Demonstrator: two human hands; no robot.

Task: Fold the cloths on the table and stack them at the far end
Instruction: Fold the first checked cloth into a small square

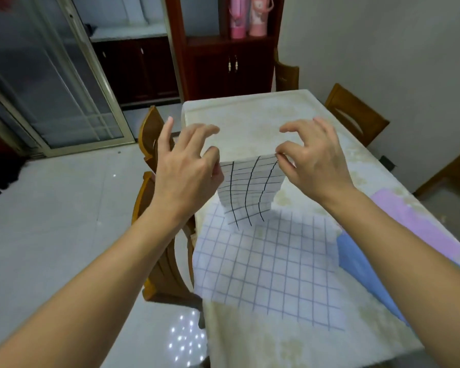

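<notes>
A white cloth with a black grid (250, 187) hangs in the air above the table (250, 115). My left hand (189, 166) pinches its top left corner and my right hand (314, 160) pinches its top right corner. Its lower edge reaches down to a larger white cloth with a thin blue grid (271, 269), which lies flat on the near half of the table. To the right lie a blue cloth (367, 269) and a pale purple cloth (409, 216), both partly hidden by my right forearm.
The table carries a pale patterned cover. Wooden chairs stand at its left side (154, 136), at its far end (286, 75) and at its right side (356, 112). A dark wooden cabinet (223, 62) and a glass sliding door (51, 83) stand behind.
</notes>
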